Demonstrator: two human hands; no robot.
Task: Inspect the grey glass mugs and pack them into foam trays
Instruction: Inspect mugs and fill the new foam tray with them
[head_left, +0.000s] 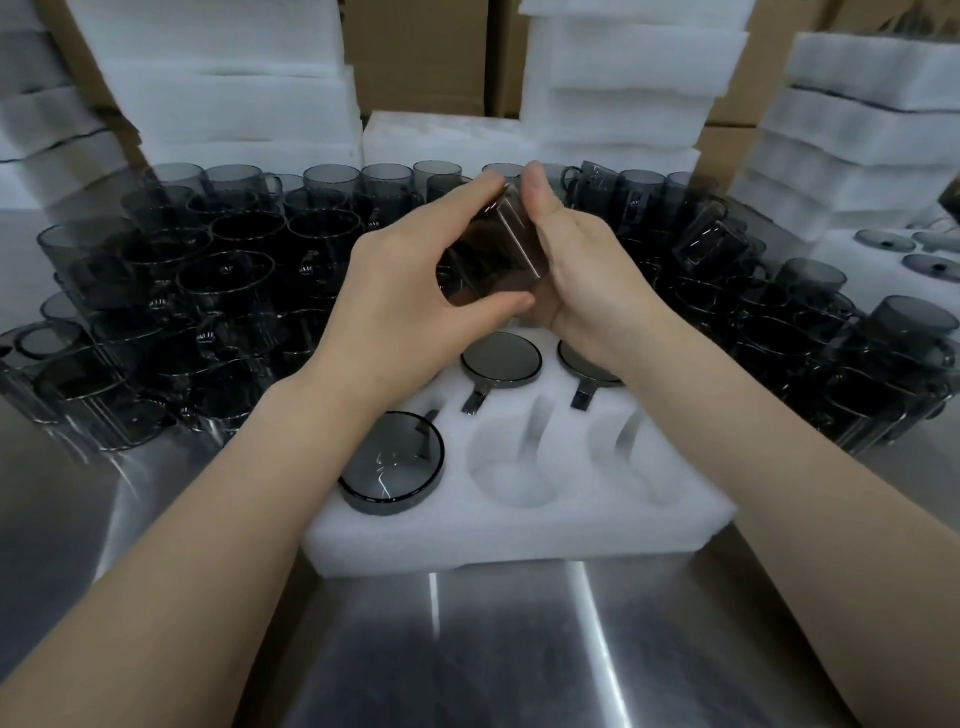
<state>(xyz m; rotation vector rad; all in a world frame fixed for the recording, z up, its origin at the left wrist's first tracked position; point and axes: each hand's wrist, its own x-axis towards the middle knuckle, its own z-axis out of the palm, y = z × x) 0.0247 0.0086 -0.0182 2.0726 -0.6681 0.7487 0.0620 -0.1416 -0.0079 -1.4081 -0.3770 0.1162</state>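
Observation:
Both hands hold one grey glass mug (493, 254), tilted, above the far part of a white foam tray (519, 540). My left hand (410, 280) wraps it from the left, thumb under it and fingers over the top. My right hand (582, 265) cups it from the right. Three mugs sit upside down in the tray's pockets: one at the near left (392, 462) and two in the middle row (501, 360), (584, 364). Two near pockets (511, 467), (641, 457) stand vacant. The tray's far row is hidden behind my hands.
Many loose grey mugs crowd the steel table on the left (171, 312) and right (810, 332). Stacks of white foam trays (623, 78) and cardboard boxes (421, 52) rise behind them. Another foam tray with mugs (904, 249) lies at far right. Bare steel tabletop (467, 649) lies nearest me.

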